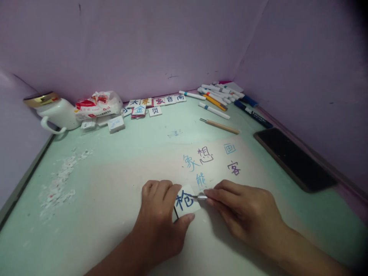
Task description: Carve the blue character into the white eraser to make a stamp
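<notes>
A white square block (186, 209) with a blue handwritten Chinese character lies at the front middle of the table. My left hand (161, 214) is closed around its left side, the thumb at the near edge and the fingers along the far left. My right hand (244, 211) pinches a craft knife (202, 196) with a silver collar. The knife's thin blade points left and its tip is at the right part of the blue character. Most of the knife's handle is hidden inside my right hand.
White shavings (61, 176) lie at the left. A lidded white mug (59, 113), a tissue pack (99, 105) and several character tiles (155, 111) line the back. Markers (214, 110), a wooden-handled gouge (221, 126) and a phone (293, 157) are at the right. Coloured characters (204, 154) mark the tabletop.
</notes>
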The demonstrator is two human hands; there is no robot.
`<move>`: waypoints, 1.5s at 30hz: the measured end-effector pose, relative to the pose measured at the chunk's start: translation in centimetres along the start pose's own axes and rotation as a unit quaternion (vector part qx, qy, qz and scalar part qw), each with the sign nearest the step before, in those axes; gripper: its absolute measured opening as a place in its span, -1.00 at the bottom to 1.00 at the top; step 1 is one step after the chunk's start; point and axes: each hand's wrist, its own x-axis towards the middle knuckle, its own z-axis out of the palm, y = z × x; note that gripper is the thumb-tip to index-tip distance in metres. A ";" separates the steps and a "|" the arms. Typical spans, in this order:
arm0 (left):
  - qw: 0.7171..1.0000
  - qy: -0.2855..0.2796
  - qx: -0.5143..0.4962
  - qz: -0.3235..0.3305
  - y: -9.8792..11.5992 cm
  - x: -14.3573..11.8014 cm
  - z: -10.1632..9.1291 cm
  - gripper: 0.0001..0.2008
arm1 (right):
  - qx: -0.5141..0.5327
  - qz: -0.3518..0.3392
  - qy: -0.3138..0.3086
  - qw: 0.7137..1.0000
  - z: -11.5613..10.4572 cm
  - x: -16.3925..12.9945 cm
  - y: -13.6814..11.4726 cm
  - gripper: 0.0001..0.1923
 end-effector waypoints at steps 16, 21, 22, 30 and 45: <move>0.999 -0.008 0.030 -0.024 0.8 -0.1 0.0 -0.65 | -0.093 -0.026 0.011 0.995 -0.1 0.1 -0.5 -0.73; 0.999 -0.006 0.034 -0.024 0.8 0.0 -0.1 -0.67 | -0.109 0.000 -0.009 0.994 -0.1 -0.1 -1.0 -0.71; 0.999 -0.007 0.035 -0.024 0.8 0.0 -0.1 -0.67 | -0.113 0.008 -0.013 0.993 -0.1 -0.1 -1.1 -0.70; 1.000 -0.007 0.024 -0.002 0.6 -0.1 0.1 -0.67 | -0.122 -0.017 -0.076 0.990 -0.9 1.0 -1.0 -0.75; 0.999 0.002 0.028 0.015 0.5 -0.1 0.0 -0.68 | -0.020 -0.028 -0.198 0.980 -1.4 2.1 1.3 -0.76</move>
